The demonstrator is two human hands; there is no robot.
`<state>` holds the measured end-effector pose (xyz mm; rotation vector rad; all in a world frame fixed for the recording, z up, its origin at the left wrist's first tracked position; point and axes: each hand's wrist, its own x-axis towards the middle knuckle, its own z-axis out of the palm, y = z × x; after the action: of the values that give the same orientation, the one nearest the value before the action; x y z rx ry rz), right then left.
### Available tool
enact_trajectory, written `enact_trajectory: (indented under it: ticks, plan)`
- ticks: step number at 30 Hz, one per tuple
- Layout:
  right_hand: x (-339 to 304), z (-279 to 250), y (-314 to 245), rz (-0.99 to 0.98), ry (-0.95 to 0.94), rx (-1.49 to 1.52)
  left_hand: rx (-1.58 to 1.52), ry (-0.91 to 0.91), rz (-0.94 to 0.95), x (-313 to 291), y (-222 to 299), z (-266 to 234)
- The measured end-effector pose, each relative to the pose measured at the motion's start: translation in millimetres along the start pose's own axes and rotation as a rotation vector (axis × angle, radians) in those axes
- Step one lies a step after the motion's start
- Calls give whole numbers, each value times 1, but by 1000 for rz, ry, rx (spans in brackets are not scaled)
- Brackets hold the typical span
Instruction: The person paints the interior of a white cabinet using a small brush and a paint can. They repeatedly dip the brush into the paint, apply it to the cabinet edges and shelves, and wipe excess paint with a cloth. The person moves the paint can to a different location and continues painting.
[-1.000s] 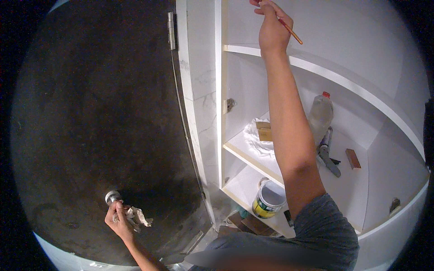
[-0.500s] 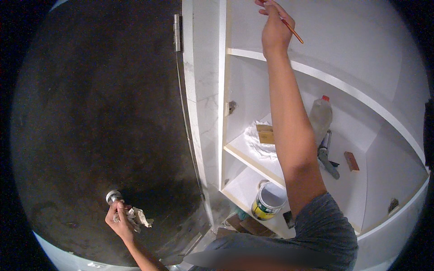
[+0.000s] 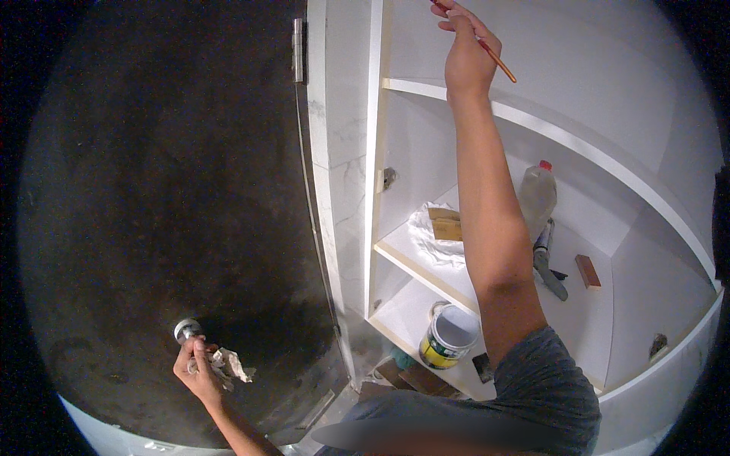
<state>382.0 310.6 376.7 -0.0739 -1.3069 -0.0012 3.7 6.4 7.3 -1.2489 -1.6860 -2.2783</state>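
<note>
My left hand (image 3: 199,372) is closed at a round metal door knob (image 3: 187,330) on a dark door (image 3: 175,190). Its thumb and fingers meet the knob's stem, and a crumpled off-white tissue or rag (image 3: 232,365) sticks out of the same hand. High up at the right, my raised right hand (image 3: 470,57) pinches a thin paintbrush (image 3: 498,62) with an orange-brown handle. The handle slants down past the wrist; the brush's other end runs out of the top of the view. Behind that hand is the white cabinet's upper section (image 3: 578,53).
Below my right arm, cabinet shelves (image 3: 426,270) hold a clear bottle with a red cap (image 3: 538,190), a caulking gun (image 3: 546,266), a reddish block (image 3: 587,271) and cardboard (image 3: 446,225) on white cloth. An open paint can (image 3: 449,338) stands lower. A hinge (image 3: 298,50) joins door and frame.
My right hand and the brush have shifted slightly right and down. My left hand stays at the knob with the crumpled tissue or rag. The whole view has moved a little.
</note>
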Motion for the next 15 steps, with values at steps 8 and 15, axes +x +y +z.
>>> enact_trajectory:
  ticks: [8, 15]
  plan:
    - [-5, -3, -3, 29, 8, 23, -11, -24, -12, 1, 3, 1]
    - [-10, -2, -14, 77, 4, 3, -39, -1, -9, 0, -3, -1]
